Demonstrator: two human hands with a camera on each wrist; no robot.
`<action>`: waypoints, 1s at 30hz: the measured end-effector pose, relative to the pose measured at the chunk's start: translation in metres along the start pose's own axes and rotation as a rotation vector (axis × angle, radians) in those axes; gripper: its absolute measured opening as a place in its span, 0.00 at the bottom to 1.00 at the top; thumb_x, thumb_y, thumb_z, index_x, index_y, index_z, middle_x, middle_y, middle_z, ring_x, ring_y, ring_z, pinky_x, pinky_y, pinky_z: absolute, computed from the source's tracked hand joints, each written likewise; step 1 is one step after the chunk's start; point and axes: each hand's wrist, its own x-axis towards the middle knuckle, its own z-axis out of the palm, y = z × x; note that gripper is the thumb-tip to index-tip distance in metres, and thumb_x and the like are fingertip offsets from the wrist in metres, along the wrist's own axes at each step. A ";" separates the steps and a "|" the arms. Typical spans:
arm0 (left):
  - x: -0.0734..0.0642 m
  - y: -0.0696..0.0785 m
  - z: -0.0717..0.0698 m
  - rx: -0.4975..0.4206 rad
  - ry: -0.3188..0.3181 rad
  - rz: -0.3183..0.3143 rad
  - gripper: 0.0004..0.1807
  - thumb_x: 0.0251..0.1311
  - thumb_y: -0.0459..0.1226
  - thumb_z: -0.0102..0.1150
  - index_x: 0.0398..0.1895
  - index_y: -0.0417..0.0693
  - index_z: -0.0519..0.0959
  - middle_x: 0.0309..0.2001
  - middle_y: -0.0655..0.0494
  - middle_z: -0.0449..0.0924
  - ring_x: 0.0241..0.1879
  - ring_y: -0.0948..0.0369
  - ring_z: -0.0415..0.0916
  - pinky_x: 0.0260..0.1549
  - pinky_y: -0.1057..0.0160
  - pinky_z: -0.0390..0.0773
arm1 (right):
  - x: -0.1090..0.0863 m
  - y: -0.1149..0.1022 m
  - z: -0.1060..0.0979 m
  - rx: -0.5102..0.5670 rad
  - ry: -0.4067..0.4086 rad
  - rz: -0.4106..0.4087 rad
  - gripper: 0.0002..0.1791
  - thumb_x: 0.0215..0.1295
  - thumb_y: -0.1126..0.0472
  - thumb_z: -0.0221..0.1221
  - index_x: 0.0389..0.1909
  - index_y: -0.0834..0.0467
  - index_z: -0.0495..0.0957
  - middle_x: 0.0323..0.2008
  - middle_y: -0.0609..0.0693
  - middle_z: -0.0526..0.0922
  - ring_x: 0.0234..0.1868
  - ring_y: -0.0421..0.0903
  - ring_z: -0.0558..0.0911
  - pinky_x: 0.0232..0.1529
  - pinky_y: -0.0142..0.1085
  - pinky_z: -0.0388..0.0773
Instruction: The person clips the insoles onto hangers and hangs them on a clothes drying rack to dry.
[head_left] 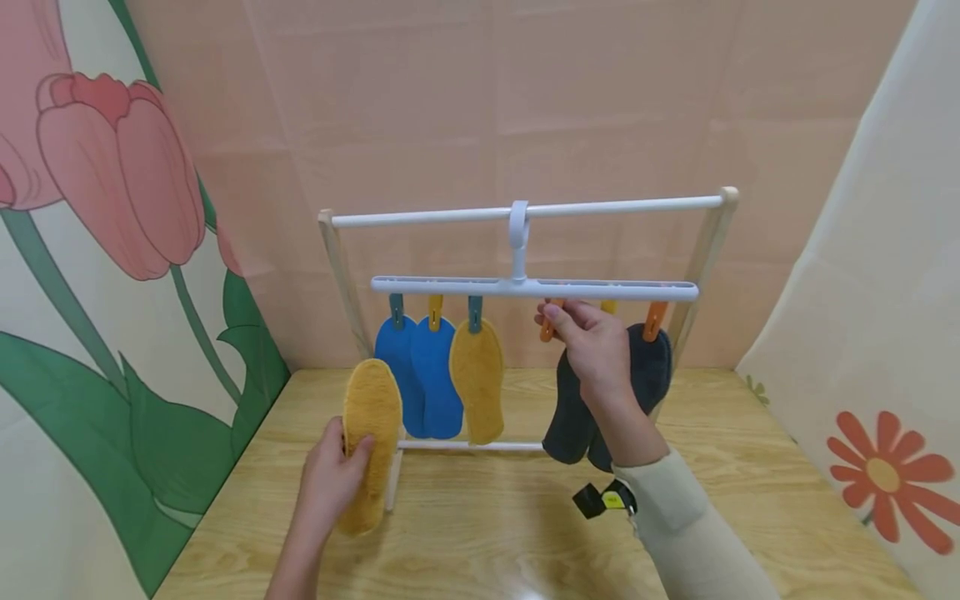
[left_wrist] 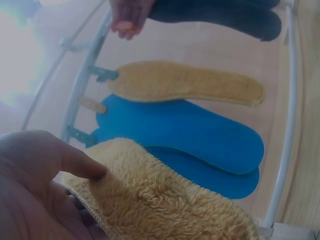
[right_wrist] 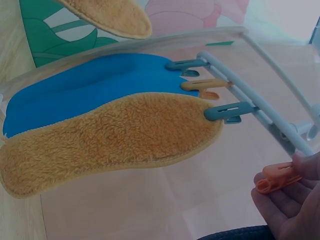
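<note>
My left hand (head_left: 333, 475) grips a fuzzy yellow insole (head_left: 372, 433), thumb on its face, left of the rack. Up at the hanger bar, my right hand (head_left: 600, 346) pinches an orange clothespin (head_left: 549, 323) between thumb and fingers; nothing hangs from that clothespin in the right wrist view. A second yellow insole (head_left: 477, 383) hangs from a teal clothespin (head_left: 475, 314). Two blue insoles (head_left: 437, 387) hang left of it from a teal and a yellow clothespin. Dark insoles (head_left: 651, 371) hang at the right, partly behind my right hand and wrist.
A pale blue clip hanger (head_left: 465, 287) hooks over the white top rail (head_left: 622, 206) of a rack with wooden legs. The rack stands on a wood-grain table (head_left: 480, 517). Flowered cloths flank it, and a pinkish cloth (head_left: 420, 100) hangs behind.
</note>
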 end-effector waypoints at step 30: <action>0.001 0.027 0.028 -0.120 -0.059 0.041 0.17 0.71 0.37 0.58 0.58 0.39 0.72 0.52 0.39 0.83 0.47 0.51 0.81 0.43 0.51 0.81 | -0.001 0.001 0.000 0.002 0.005 -0.014 0.21 0.67 0.48 0.64 0.53 0.58 0.85 0.44 0.51 0.89 0.47 0.45 0.87 0.52 0.33 0.82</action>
